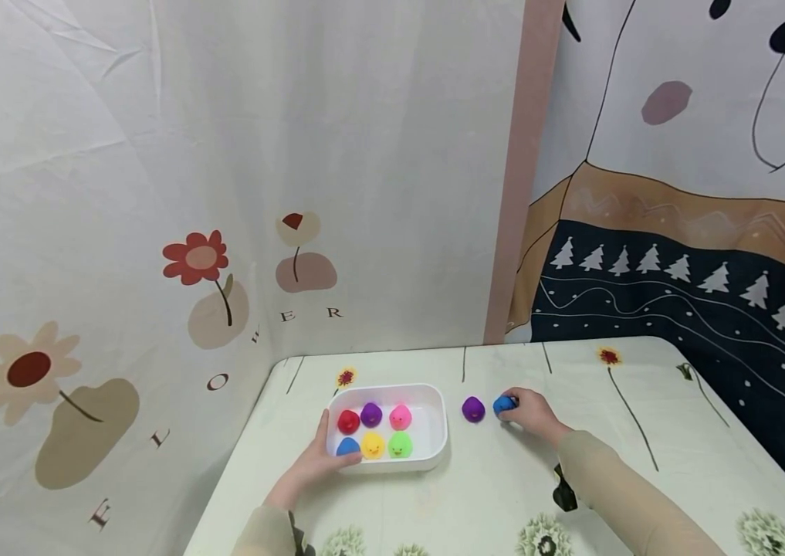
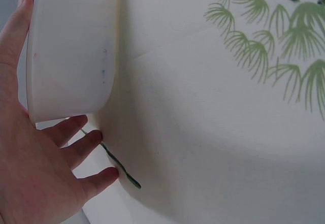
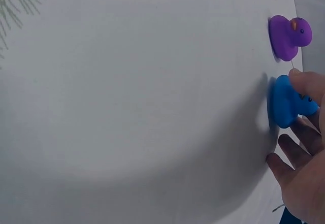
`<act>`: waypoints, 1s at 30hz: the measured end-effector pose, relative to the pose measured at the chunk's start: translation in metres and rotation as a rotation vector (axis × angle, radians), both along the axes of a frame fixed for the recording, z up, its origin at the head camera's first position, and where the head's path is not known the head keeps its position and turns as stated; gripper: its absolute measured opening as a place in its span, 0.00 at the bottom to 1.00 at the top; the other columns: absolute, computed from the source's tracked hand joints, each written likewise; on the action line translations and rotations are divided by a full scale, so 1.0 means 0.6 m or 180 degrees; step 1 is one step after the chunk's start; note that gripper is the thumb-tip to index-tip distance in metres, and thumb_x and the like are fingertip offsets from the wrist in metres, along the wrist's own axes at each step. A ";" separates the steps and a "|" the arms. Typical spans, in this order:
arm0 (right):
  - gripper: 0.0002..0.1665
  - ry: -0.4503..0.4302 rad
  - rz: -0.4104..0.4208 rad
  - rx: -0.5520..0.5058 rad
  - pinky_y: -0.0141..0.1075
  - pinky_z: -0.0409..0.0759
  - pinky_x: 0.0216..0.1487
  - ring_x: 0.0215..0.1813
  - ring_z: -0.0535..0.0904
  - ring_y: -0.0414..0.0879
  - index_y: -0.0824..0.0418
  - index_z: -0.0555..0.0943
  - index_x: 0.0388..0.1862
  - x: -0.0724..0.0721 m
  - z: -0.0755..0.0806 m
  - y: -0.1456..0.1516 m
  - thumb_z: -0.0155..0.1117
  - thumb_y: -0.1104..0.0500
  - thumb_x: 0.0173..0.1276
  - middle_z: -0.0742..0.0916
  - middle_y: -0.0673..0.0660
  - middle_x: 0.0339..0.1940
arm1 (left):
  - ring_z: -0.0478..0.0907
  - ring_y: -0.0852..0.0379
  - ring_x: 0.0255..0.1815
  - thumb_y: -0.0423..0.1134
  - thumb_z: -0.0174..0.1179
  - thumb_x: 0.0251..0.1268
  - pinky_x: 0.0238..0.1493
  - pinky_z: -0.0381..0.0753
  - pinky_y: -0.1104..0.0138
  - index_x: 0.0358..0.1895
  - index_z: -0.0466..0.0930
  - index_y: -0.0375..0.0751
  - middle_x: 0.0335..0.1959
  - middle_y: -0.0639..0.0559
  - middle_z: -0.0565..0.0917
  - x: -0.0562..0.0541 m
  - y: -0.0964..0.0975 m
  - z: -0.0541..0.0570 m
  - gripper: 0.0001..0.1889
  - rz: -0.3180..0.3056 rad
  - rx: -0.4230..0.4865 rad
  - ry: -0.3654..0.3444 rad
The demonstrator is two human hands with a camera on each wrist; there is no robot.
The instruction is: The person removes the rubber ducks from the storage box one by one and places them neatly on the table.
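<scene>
My right hand [image 1: 531, 413] pinches a blue rubber duck [image 3: 286, 104] between thumb and fingers; the duck is on the table or barely off it. To its left, apart, a purple rubber duck [image 1: 473, 409] stands on the table. A white plastic tray [image 1: 434, 436] is left of both ducks. My left hand [image 1: 316, 455] holds the tray's near left corner, thumb on the front rim, fingers along the left side. Inside are rubber ducks: red [image 1: 348, 422], purple [image 1: 371, 415], pink [image 1: 400, 418], yellow [image 1: 373, 445], green [image 1: 400, 445], and a blue one [image 1: 347, 446] partly hidden by the thumb.
A pale flowered cloth [image 1: 489, 494] covers the table. Behind it hang a white curtain [image 1: 392, 154] with printed flowers and letters, and a bear-patterned cloth [image 1: 684, 255] on the right. A black device [image 1: 564, 493] shows beneath the right forearm.
</scene>
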State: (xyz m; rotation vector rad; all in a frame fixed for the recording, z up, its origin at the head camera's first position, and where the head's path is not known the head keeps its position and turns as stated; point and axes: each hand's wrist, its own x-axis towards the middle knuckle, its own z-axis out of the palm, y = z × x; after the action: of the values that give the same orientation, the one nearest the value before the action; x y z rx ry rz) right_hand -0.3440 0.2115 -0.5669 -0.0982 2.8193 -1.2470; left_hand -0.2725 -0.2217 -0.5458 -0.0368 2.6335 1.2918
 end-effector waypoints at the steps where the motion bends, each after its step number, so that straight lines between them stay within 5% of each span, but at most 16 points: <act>1: 0.22 -0.0004 0.0005 0.0015 0.55 0.76 0.56 0.55 0.78 0.61 0.69 0.80 0.49 0.001 0.000 0.000 0.72 0.62 0.57 0.84 0.64 0.49 | 0.49 0.27 0.72 0.56 0.72 0.50 0.64 0.54 0.32 0.78 0.31 0.43 0.76 0.31 0.49 0.000 0.000 0.000 0.64 0.0000 0.0005 0.0001; 18: 0.23 0.0086 -0.0021 -0.0113 0.55 0.75 0.57 0.58 0.75 0.64 0.66 0.80 0.53 -0.001 0.022 -0.011 0.71 0.59 0.60 0.82 0.65 0.54 | 0.49 0.28 0.72 0.58 0.72 0.49 0.64 0.54 0.32 0.78 0.30 0.45 0.76 0.32 0.49 -0.002 -0.001 -0.009 0.65 0.0027 -0.0011 -0.0011; 30: 0.20 0.0197 0.0045 -0.0579 0.48 0.76 0.58 0.59 0.77 0.60 0.67 0.81 0.51 -0.006 0.070 -0.092 0.70 0.60 0.60 0.84 0.63 0.52 | 0.49 0.28 0.72 0.57 0.72 0.50 0.64 0.54 0.32 0.78 0.30 0.45 0.76 0.32 0.49 -0.004 -0.001 -0.010 0.64 0.0015 0.0002 0.0028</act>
State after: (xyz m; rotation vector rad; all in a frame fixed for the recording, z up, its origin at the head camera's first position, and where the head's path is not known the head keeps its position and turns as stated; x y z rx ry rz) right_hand -0.3474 0.1564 -0.5246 -0.1672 2.7435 -1.5205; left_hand -0.2748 -0.2226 -0.5517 -0.0375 2.6418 1.2975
